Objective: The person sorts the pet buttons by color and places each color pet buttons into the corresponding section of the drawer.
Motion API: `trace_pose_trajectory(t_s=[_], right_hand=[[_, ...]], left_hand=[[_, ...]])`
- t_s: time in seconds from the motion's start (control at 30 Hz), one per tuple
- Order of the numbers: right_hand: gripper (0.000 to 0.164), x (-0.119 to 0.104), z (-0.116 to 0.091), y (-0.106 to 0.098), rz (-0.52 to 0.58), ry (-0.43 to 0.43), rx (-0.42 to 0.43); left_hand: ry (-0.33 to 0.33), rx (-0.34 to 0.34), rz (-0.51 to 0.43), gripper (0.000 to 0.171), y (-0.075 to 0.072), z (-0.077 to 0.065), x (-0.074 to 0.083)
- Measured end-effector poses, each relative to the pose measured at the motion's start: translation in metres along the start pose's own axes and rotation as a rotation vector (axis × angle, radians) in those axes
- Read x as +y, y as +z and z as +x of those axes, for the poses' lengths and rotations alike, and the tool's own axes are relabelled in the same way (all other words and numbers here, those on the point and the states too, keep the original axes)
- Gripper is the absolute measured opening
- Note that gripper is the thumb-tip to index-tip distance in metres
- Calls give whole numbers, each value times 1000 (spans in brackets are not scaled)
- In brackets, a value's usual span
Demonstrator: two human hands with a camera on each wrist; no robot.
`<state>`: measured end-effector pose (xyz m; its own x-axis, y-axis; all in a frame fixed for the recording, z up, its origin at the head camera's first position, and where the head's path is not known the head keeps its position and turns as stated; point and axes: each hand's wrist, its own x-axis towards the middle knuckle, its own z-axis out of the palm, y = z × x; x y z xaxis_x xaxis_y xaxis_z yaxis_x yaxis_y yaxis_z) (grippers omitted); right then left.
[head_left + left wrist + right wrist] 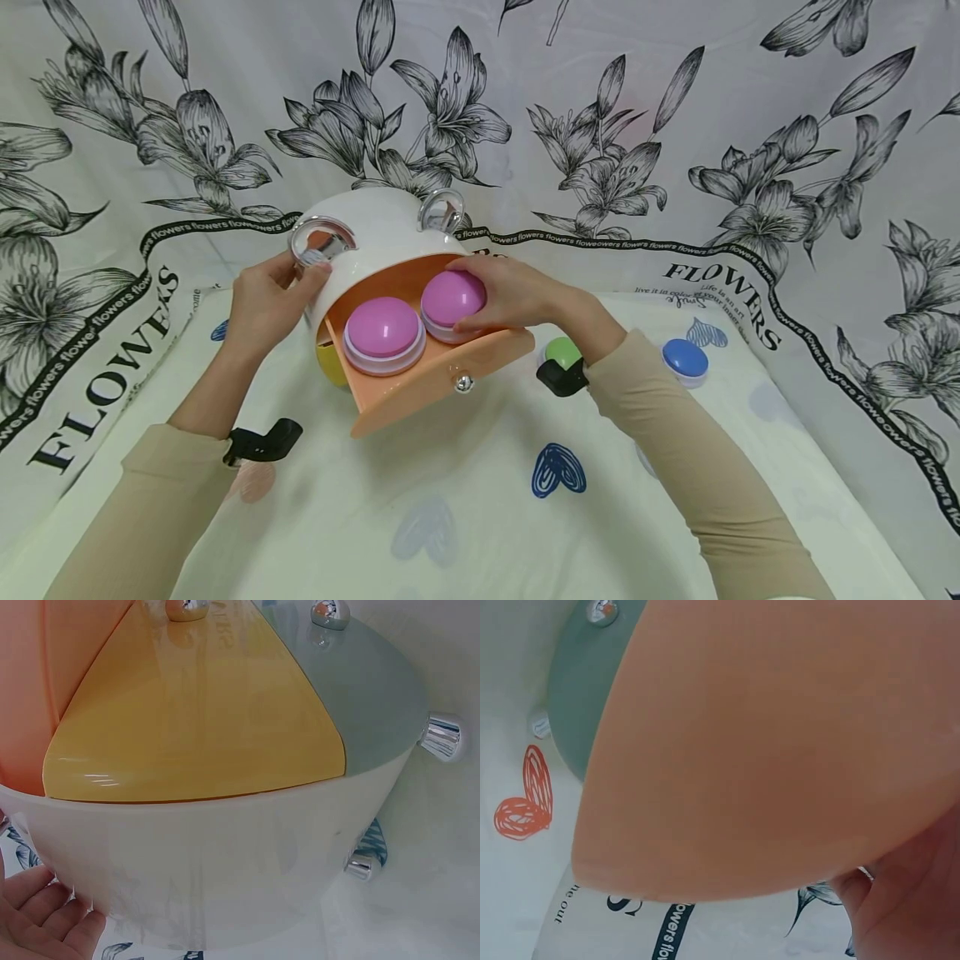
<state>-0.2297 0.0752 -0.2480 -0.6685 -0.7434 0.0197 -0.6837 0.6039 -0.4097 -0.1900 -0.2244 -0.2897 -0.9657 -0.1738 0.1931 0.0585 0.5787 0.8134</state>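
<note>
A rounded white drawer box with silver ring-shaped ears sits at the middle of the table, its orange drawer pulled out. Inside the drawer at left is a pink dome-topped button with a white base. My right hand holds a second pink button at the drawer's right side, thumb and fingers around its edge. At the box's upper left, my left hand grips the body beside a silver ring. In the left wrist view, a yellow drawer front is closed.
A green button, partly behind the right wrist's black camera mount, and a blue button lie on the table at right. A grey-green drawer front adjoins the yellow one. Flower-printed cloth hangs behind.
</note>
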Motion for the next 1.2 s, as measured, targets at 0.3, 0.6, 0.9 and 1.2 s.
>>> trace_pose_trajectory(t_s=[0.3,0.6,0.9,1.2], right_hand=[[69,0,1,-1,-4,18,-42],[71,3,1,0,-24,-2,-66],[69,7,-2,-1,47,-21,-50],[53,13,-16,-3,172,-31,135]], left_hand=[[6,7,5,66,0,0,0],[1,-1,-4,66,0,0,0],[-6,0,6,66,0,0,0],[-1,-3,0,64,0,0,0]])
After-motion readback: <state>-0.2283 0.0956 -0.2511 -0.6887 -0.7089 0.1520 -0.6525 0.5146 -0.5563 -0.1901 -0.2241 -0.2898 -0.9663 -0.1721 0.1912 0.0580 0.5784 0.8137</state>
